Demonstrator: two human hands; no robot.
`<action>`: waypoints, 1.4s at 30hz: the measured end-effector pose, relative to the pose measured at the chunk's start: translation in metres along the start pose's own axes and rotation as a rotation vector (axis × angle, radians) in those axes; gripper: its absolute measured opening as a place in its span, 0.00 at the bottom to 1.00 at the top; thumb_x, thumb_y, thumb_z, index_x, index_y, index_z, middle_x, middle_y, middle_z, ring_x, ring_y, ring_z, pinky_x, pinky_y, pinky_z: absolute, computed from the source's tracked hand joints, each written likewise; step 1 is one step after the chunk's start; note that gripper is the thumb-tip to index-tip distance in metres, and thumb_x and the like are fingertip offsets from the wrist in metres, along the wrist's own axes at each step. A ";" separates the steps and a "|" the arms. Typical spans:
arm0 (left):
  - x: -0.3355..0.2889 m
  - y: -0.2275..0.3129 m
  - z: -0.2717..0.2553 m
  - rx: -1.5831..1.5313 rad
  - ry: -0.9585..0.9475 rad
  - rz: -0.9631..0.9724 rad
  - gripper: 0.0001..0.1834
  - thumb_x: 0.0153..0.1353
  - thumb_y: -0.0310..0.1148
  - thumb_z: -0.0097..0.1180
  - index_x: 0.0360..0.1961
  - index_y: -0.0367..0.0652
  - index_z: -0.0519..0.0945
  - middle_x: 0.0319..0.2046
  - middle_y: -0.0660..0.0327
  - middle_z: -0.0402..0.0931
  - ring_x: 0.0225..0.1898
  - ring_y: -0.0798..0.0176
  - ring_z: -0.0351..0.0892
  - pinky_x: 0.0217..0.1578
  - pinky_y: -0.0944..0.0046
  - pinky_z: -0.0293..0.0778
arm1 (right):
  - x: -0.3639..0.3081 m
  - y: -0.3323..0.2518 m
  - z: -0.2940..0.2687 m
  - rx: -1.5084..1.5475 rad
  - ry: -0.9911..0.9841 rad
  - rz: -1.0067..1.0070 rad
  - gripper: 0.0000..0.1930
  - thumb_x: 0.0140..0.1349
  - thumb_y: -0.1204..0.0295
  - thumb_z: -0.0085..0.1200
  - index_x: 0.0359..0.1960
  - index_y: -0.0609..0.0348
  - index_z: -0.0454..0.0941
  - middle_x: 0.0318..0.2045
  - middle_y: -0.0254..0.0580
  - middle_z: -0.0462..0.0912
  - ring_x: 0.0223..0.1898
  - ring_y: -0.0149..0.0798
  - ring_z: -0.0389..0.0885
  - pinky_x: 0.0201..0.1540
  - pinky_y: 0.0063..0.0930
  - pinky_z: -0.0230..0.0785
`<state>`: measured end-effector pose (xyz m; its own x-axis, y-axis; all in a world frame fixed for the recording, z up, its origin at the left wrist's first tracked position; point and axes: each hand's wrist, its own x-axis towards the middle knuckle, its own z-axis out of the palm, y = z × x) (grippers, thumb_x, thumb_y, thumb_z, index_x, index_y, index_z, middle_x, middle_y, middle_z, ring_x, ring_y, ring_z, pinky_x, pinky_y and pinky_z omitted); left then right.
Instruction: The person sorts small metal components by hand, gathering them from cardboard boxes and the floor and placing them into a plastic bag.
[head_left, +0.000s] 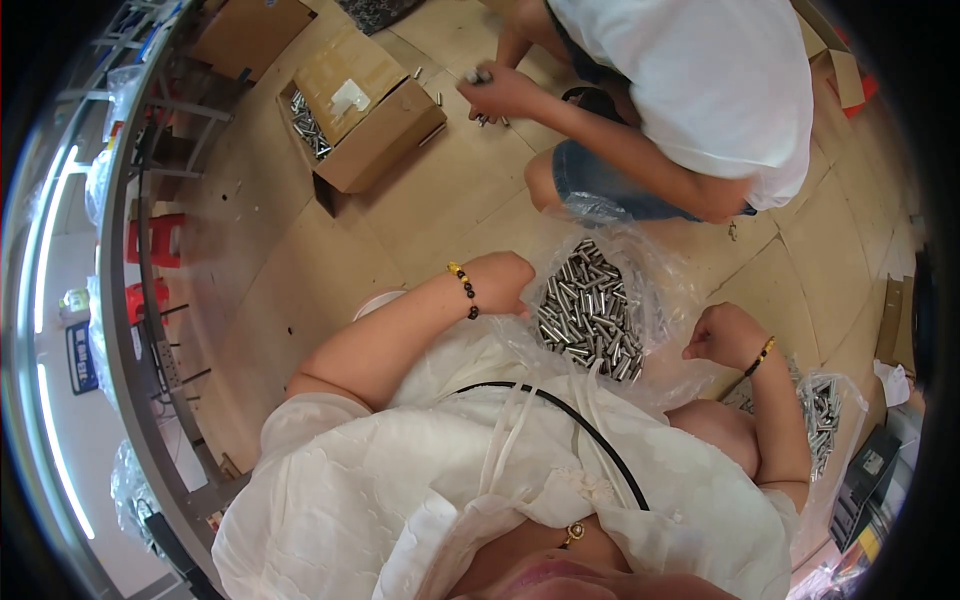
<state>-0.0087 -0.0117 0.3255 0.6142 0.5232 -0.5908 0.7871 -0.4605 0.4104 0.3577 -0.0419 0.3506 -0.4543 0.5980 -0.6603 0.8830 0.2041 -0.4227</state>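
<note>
A clear plastic bag [660,275] lies open before me, filled with many short, shiny metal pins [590,310]. At the bag's left edge, my left hand [500,283] is closed on the plastic, its fingertips mostly turned out of sight. My right hand [728,335] has its fingers curled at the bag's right side and pinches the plastic there. Neither hand touches the pins.
Across from me a person in a white shirt [700,90] squats, holding a few metal pieces. An open cardboard box [375,140] of similar pins stands far left. Another bag of pins [822,420] lies by my right forearm. Red stools [155,240] stand at left.
</note>
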 end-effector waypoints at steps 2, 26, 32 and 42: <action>-0.002 -0.003 -0.003 0.002 0.066 0.032 0.26 0.45 0.41 0.66 0.41 0.32 0.77 0.35 0.44 0.78 0.38 0.45 0.78 0.41 0.54 0.73 | -0.004 0.003 0.001 0.019 -0.007 -0.007 0.14 0.42 0.64 0.67 0.25 0.62 0.83 0.24 0.49 0.79 0.29 0.48 0.78 0.33 0.35 0.70; -0.020 -0.005 -0.022 -0.058 -0.053 -0.191 0.46 0.39 0.34 0.71 0.55 0.21 0.59 0.45 0.40 0.69 0.34 0.47 0.79 0.31 0.59 0.77 | -0.015 -0.001 -0.001 0.007 0.029 -0.101 0.33 0.37 0.70 0.66 0.51 0.67 0.73 0.32 0.46 0.76 0.35 0.45 0.76 0.40 0.31 0.70; -0.017 -0.023 -0.002 0.026 -0.002 -0.143 0.47 0.41 0.34 0.71 0.56 0.20 0.58 0.44 0.41 0.69 0.30 0.50 0.80 0.25 0.59 0.77 | -0.014 -0.006 -0.003 -0.058 0.031 -0.115 0.31 0.38 0.70 0.66 0.49 0.66 0.75 0.29 0.47 0.76 0.35 0.46 0.76 0.40 0.32 0.70; -0.023 -0.002 -0.022 -0.086 -0.110 -0.219 0.47 0.43 0.34 0.69 0.58 0.20 0.56 0.45 0.42 0.68 0.25 0.53 0.79 0.20 0.61 0.76 | -0.010 -0.004 -0.001 -0.084 0.006 -0.118 0.28 0.39 0.70 0.66 0.46 0.65 0.76 0.28 0.46 0.76 0.33 0.46 0.76 0.37 0.34 0.70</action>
<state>-0.0233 -0.0067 0.3539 0.4224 0.5208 -0.7419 0.9055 -0.2799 0.3190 0.3592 -0.0481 0.3596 -0.5547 0.5710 -0.6052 0.8306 0.3373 -0.4431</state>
